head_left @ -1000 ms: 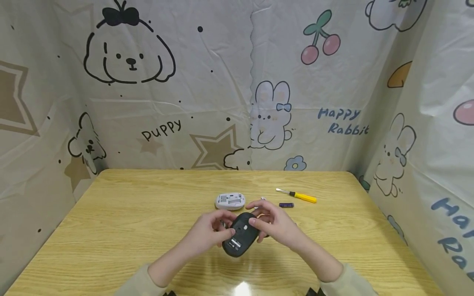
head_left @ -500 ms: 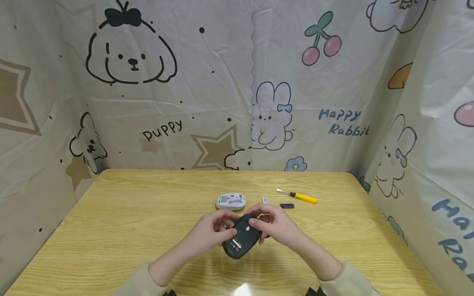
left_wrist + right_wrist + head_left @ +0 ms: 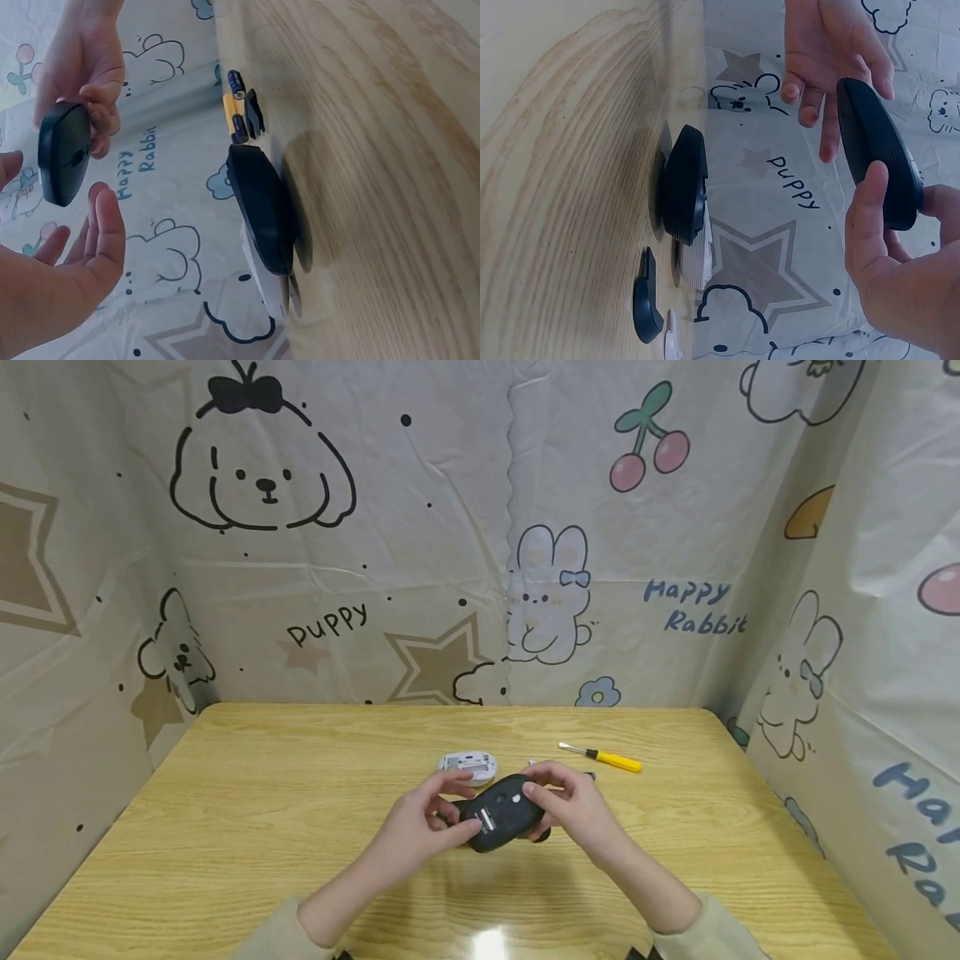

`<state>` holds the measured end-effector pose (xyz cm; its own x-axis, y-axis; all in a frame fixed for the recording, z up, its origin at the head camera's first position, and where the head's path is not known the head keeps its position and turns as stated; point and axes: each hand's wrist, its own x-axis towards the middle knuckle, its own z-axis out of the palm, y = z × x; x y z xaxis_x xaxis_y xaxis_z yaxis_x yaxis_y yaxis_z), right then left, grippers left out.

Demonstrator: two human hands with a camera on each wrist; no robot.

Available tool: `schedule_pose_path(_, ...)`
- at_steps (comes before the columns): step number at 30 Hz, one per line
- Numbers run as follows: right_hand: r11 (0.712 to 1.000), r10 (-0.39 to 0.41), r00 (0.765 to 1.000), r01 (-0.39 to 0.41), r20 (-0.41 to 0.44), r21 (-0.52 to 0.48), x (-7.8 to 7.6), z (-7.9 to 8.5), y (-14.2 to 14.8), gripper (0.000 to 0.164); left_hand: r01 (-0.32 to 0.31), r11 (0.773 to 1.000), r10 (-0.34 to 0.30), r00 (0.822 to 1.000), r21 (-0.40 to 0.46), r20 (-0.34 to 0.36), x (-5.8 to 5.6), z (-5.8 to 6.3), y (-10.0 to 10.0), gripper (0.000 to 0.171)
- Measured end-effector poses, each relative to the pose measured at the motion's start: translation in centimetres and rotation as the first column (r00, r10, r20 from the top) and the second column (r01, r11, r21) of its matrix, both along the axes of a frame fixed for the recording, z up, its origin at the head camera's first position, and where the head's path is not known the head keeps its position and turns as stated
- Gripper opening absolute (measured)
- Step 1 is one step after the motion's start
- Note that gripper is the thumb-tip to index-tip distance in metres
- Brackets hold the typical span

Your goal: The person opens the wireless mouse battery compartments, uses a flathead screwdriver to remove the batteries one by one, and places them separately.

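My right hand [image 3: 573, 802] grips a black computer mouse [image 3: 506, 814] above the table, thumb on its underside and fingers behind. The underside, with a pale label and a white spot, faces the head camera. My left hand [image 3: 427, 814] is beside the mouse's near left end, fingers spread loosely; the left wrist view shows a gap between these fingers and the mouse. A second black mouse [image 3: 262, 210] lies on the table under the hands, mostly hidden in the head view. Next to it lies a small black cover [image 3: 646, 300].
Behind the hands a white mouse [image 3: 480, 764] lies bottom up on the wooden table [image 3: 262, 810]. A small white cover [image 3: 671, 337] is near it. Farther right are a yellow-handled screwdriver [image 3: 615, 761] and batteries [image 3: 237, 84]. Printed cloth [image 3: 420, 527] hangs behind and at the sides.
The held mouse has risen, shifted right and turned to lie more crosswise. My left fingers, earlier holding its edge, have loosened from it; my right hand keeps its grip.
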<state>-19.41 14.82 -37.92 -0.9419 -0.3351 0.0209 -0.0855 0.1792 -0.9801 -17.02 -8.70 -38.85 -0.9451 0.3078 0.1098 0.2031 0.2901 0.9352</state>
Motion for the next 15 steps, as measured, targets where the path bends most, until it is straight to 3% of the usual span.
schedule_pose_path(6,0.997,-0.036,0.999,0.039,0.038,-0.06,0.17,-0.16,0.0,0.038,0.001,1.0,-0.002,0.994,-0.01,-0.107,0.24,-0.53,0.42,0.064)
schedule_pose_path(11,0.993,-0.041,0.996,0.05,0.08,-0.109,0.46,-0.29,-0.14,0.039,-0.013,0.999,0.002,0.975,-0.049,-0.224,0.4,-0.86,0.83,0.073)
schedule_pose_path(15,0.988,-0.038,0.993,0.054,0.113,-0.144,0.7,-0.44,-0.37,0.039,-0.031,0.998,0.014,0.966,-0.059,-0.258,0.42,-1.07,0.98,0.076)
